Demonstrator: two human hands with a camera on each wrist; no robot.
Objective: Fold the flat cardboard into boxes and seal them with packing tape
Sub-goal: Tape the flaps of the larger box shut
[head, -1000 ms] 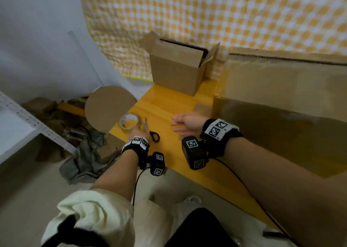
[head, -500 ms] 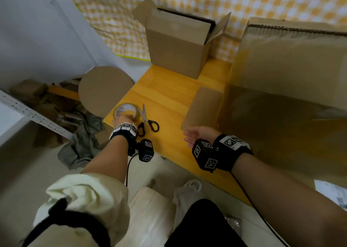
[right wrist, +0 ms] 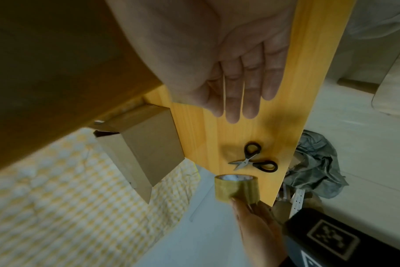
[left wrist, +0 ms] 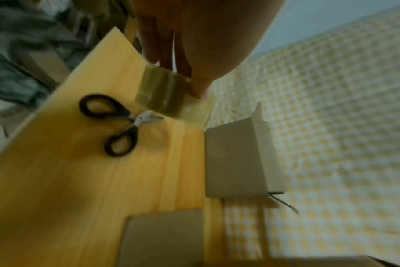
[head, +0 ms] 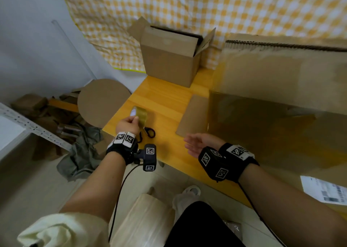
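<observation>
Our left hand [head: 127,124] pinches the tape roll [head: 139,115] above the counter [head: 165,100] (scissors [head: 148,132] beneath). Our right hand [head: 199,144] hovers apart, fingers straight.

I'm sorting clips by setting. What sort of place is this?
Probably a makeshift packing corner at home or in a storeroom: cardboard boxes on a wooden table, a checked cloth as backdrop, metal shelving beside floor clutter.
</observation>
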